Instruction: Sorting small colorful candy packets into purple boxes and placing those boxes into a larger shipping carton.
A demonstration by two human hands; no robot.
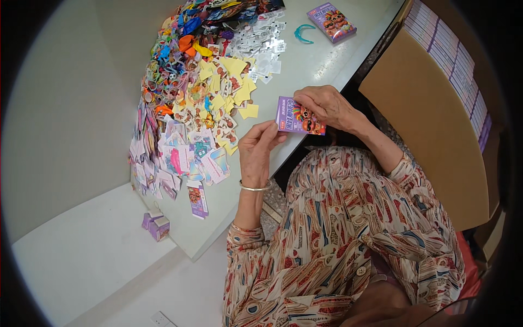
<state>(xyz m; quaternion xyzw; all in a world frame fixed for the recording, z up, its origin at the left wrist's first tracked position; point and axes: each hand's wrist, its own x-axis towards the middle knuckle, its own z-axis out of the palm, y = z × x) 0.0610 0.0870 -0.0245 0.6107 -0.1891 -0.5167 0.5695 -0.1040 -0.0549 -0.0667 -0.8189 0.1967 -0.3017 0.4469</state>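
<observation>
A small purple cardboard box (287, 121) with colourful cartoon figures on its front is held between my two hands, over the table's near edge. My left hand (257, 143) pinches its left end between thumb and fingers. At the box's right end, my right hand (327, 107) has its fingers closed over the top corner. Whether the box has anything inside cannot be seen. Beyond it on the table lie a similar purple box (333, 24) and a turquoise curved band (303, 34).
Heaped along the wall are yellow cards (235, 66), white packets (268, 46), small colourful toys (163, 68) and pastel cards (215, 165). A flat purple carton (198, 200) lies near the table's corner (193, 253). To my right stands a large cardboard box (430, 114) packed with purple boxes (449, 54).
</observation>
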